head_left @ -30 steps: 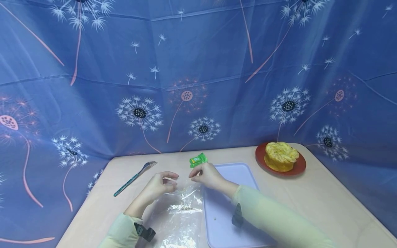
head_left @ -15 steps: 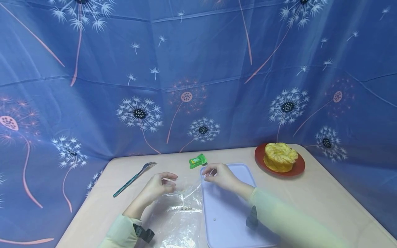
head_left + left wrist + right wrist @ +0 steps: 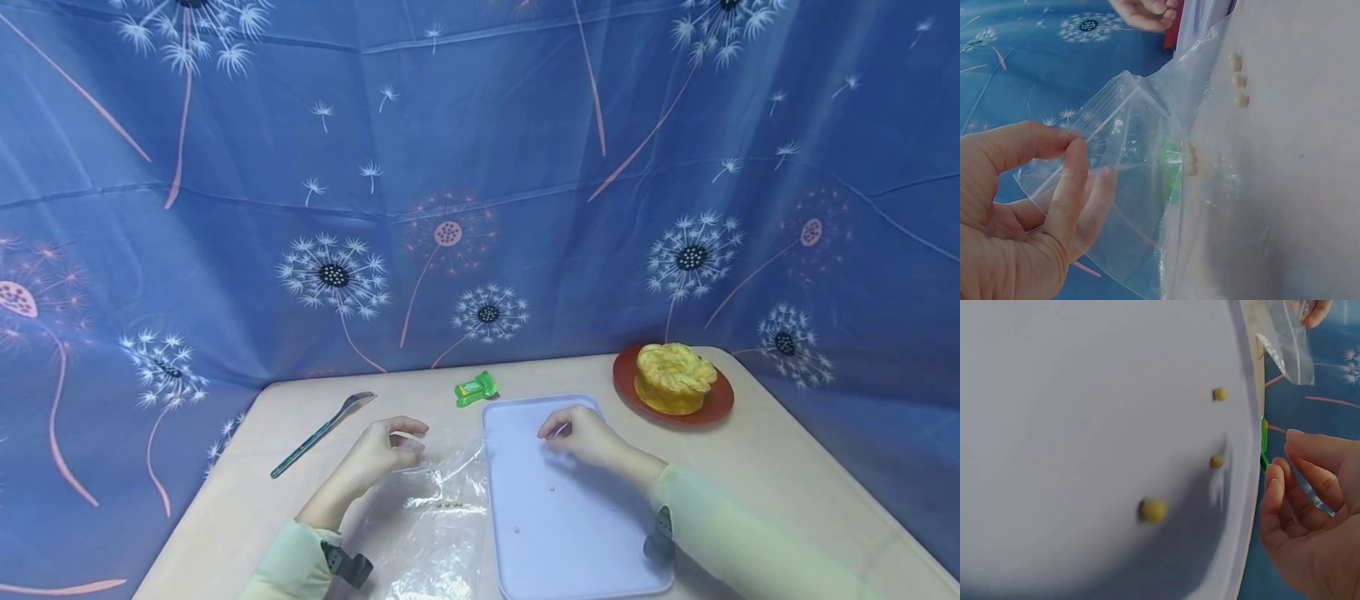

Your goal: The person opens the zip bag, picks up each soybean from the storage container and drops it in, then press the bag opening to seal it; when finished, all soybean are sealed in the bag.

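My left hand [image 3: 375, 454] pinches the mouth of a clear zip bag [image 3: 1125, 122] between thumb and fingers and holds it up. The bag [image 3: 438, 554] lies on the table below, with several small round beige balls [image 3: 1239, 81] in it. Over the lavender tray [image 3: 562, 550] hovers my right hand [image 3: 585, 435], its fingers loosely bent, a gap between the tips and nothing seen in them. Small yellowish balls show on the tray: one ball [image 3: 1220, 394] near its edge, a second ball [image 3: 1217, 461] beside it, and a larger, blurred ball [image 3: 1154, 510] nearer the camera.
Behind the bag lies a green wrapped packet [image 3: 477, 389]. A fork [image 3: 322, 435] with a teal handle is at the left. On the right, a red plate [image 3: 723, 404] holds a yellow bread-like bun [image 3: 675, 379]. A blue dandelion-print cloth [image 3: 480, 183] hangs behind the table.
My right hand has moved right, from beside the bag's mouth to above the tray. A second ball now shows on the tray in the head view. My left hand stays at the bag.
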Demonstrator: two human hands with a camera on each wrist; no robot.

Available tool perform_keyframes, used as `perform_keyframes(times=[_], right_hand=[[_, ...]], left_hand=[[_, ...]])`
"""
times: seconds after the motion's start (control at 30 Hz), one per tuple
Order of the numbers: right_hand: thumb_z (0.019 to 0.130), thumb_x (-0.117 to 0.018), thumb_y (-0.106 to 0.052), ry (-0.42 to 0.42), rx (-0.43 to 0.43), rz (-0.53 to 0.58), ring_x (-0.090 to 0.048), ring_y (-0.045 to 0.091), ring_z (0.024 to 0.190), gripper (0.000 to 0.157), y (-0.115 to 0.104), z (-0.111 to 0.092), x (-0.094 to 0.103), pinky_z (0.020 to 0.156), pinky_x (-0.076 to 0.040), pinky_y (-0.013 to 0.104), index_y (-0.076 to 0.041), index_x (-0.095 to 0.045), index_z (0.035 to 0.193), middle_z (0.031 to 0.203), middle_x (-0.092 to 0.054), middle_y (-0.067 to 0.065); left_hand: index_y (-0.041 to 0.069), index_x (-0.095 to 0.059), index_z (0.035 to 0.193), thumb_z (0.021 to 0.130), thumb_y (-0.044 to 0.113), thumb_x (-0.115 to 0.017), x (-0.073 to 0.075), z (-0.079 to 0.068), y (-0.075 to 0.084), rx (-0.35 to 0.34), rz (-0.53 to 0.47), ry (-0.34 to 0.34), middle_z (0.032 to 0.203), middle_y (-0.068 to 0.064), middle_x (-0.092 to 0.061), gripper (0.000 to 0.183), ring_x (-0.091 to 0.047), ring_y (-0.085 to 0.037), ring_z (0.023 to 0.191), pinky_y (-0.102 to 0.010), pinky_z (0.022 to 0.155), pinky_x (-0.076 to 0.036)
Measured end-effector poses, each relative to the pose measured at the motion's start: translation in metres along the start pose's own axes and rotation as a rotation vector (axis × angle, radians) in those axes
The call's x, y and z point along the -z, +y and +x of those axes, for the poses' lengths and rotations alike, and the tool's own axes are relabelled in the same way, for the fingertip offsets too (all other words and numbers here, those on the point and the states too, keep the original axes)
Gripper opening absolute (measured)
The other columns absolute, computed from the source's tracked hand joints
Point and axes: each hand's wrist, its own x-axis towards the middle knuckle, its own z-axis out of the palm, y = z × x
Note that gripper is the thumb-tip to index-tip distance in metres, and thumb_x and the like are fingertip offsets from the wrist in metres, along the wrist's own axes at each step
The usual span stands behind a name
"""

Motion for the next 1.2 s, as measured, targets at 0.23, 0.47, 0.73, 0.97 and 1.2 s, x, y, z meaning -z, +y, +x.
perform_keyframes(times=[0.23,0.47,0.73,0.97,1.2], right_hand=[[0.081,-0.076,0.005,-0.087,-0.044,0.060,-0.062,0.014,0.065,0.010,0.005,-0.014,0.004,0.055,-0.050,0.022,0.004,-0.076,0.092,0.083,-0.073,0.011],[0.079,-0.080,0.001,-0.111,-0.055,0.011,-0.058,0.008,0.072,0.008,0.010,-0.025,0.000,0.063,-0.050,0.023,-0.001,-0.077,0.086,0.079,-0.072,0.002],[0.077,-0.079,0.003,-0.102,-0.095,-0.014,-0.055,0.012,0.067,0.009,0.008,-0.032,-0.001,0.060,-0.048,0.024,-0.005,-0.076,0.079,0.072,-0.068,-0.001],[0.076,-0.079,0.003,-0.083,-0.097,-0.078,-0.054,0.011,0.069,0.012,0.009,-0.034,0.000,0.061,-0.048,0.024,-0.009,-0.076,0.076,0.072,-0.069,-0.005],[0.078,-0.079,0.000,-0.080,-0.093,-0.058,-0.057,0.011,0.073,0.009,0.009,-0.031,0.003,0.064,-0.050,0.025,-0.009,-0.077,0.079,0.076,-0.071,-0.005]], left_hand=[[-0.010,-0.063,0.124,0.078,-0.005,-0.071,0.002,0.001,0.000,0.001,-0.009,-0.002,0.119,-0.027,-0.065,0.047,-0.068,-0.030,0.101,-0.033,0.080,-0.060],[-0.009,-0.064,0.124,0.078,-0.005,-0.071,0.002,-0.001,-0.002,-0.003,-0.010,-0.004,0.117,-0.027,-0.066,0.046,-0.068,-0.029,0.101,-0.034,0.081,-0.060],[-0.010,-0.063,0.124,0.079,-0.005,-0.072,0.001,-0.005,-0.001,-0.013,-0.005,0.004,0.117,-0.023,-0.067,0.046,-0.068,-0.031,0.102,-0.034,0.079,-0.061],[-0.008,-0.065,0.123,0.080,-0.004,-0.072,0.000,-0.006,0.002,-0.024,0.010,0.005,0.117,-0.022,-0.067,0.045,-0.068,-0.031,0.102,-0.034,0.080,-0.060],[-0.009,-0.064,0.123,0.079,-0.005,-0.071,0.000,-0.006,0.002,-0.033,-0.012,0.001,0.119,-0.024,-0.066,0.045,-0.067,-0.032,0.103,-0.036,0.080,-0.060]])
